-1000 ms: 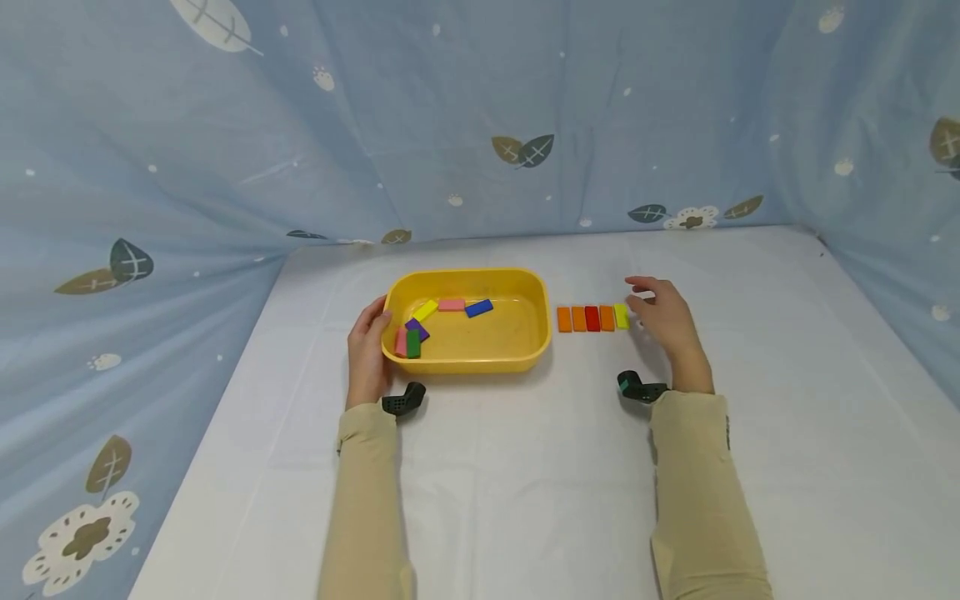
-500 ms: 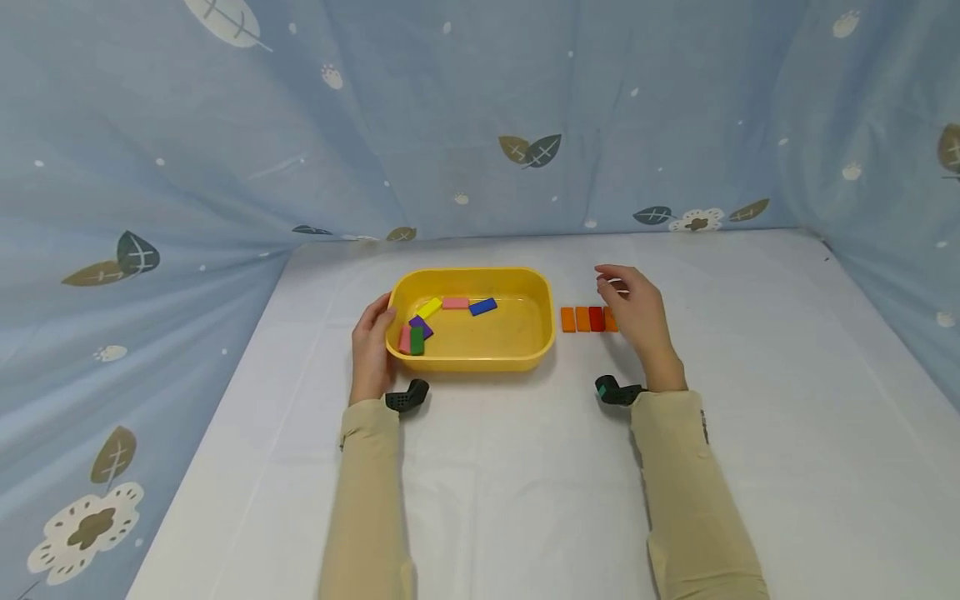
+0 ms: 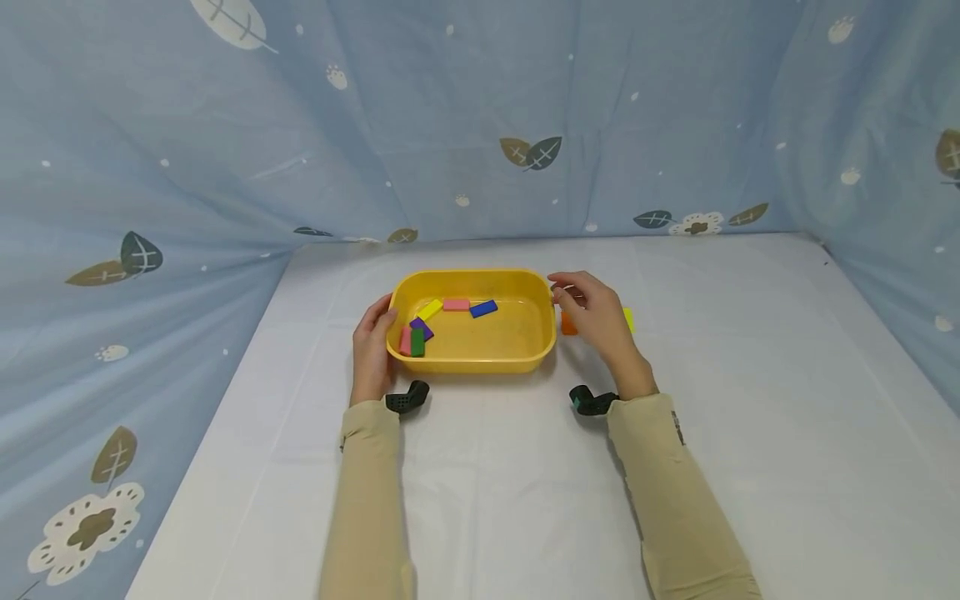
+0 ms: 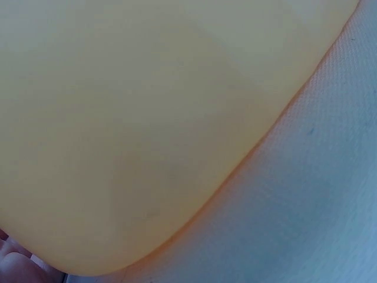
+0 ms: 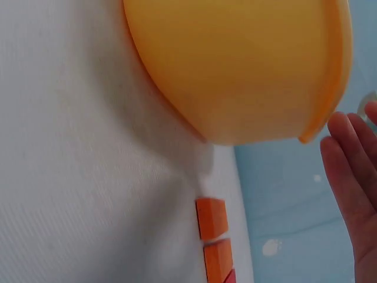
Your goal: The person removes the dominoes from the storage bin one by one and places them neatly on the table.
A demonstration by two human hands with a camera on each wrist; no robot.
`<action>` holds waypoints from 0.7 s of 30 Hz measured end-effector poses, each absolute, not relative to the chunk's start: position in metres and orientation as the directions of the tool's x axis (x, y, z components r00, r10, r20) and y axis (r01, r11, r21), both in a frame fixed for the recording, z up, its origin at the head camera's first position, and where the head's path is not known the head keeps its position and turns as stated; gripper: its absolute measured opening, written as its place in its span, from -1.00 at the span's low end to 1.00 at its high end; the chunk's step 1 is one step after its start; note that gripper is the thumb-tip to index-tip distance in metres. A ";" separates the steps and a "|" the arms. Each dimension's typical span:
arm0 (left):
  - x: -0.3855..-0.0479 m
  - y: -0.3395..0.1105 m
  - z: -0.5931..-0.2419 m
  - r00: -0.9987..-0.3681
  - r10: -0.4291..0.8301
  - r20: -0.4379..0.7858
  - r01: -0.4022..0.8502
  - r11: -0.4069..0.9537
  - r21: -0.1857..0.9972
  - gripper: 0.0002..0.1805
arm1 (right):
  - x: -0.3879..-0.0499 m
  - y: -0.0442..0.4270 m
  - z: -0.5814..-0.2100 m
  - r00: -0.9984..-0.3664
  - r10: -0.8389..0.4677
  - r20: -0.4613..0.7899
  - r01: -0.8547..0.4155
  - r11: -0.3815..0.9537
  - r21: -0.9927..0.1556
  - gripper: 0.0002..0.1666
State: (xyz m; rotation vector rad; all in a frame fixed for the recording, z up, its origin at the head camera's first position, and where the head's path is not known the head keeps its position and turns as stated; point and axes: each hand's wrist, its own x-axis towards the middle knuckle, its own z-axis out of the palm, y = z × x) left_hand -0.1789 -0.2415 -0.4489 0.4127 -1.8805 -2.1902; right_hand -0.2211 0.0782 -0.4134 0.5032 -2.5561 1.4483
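A yellow tub [image 3: 472, 365] holds a green block [image 3: 417, 342], a purple one [image 3: 423, 329], a yellow one [image 3: 430, 310], a blue one [image 3: 483, 308] and two pink ones. My left hand [image 3: 371, 354] grips the tub's left end, thumb at the rim. My right hand [image 3: 598, 321] is beside its right end, fingers fairly straight and close to the rim in the right wrist view; I cannot tell whether they touch. Beneath that hand, an orange block [image 3: 569, 323] and a yellow-green block [image 3: 628, 319] show; the hand hides those between them.
White cloth [image 3: 495, 475] covers the table. Behind it hangs a blue patterned curtain [image 3: 420, 108]. In the right wrist view, two orange blocks [image 5: 212, 219] and part of a red one [image 5: 231, 276] lie in a row near the tub.
My right hand has moved left, from the yellow-green end of the block row, over the row, to the tub's right end. My left hand keeps its grip on the tub.
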 end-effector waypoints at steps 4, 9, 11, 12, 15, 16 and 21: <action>-0.179 -0.243 -0.447 -0.939 -0.338 -0.068 -0.013 -0.162 0.987 -0.61 | -0.218 0.067 -0.411 -0.916 -0.272 0.293 -0.394 0.490 -0.778 -0.67; -0.179 -0.243 -0.447 -0.936 -0.345 -0.069 -0.010 -0.168 0.986 -0.63 | -0.212 0.049 -0.408 -0.877 -0.379 0.295 -0.466 0.526 -0.712 -0.67; -0.180 -0.242 -0.447 -0.935 -0.348 -0.067 -0.011 -0.161 0.987 -0.63 | -0.209 0.042 -0.408 -0.870 -0.402 0.285 -0.478 0.547 -0.687 -0.67; -0.180 -0.242 -0.448 -0.936 -0.347 -0.065 -0.011 -0.157 0.988 -0.63 | -0.207 0.038 -0.408 -0.867 -0.410 0.283 -0.484 0.559 -0.674 -0.66; -0.180 -0.241 -0.448 -0.938 -0.340 -0.066 -0.012 -0.159 0.987 -0.63 | -0.200 0.027 -0.408 -0.853 -0.439 0.280 -0.509 0.586 -0.630 -0.67; -0.180 -0.241 -0.448 -0.939 -0.338 -0.070 -0.015 -0.161 0.987 -0.63 | -0.198 0.023 -0.408 -0.847 -0.455 0.277 -0.520 0.597 -0.611 -0.68; -0.180 -0.240 -0.449 -0.937 -0.337 -0.086 -0.034 -0.158 0.987 -0.63 | -0.188 0.003 -0.406 -0.810 -0.541 0.227 -0.570 0.636 -0.520 -0.68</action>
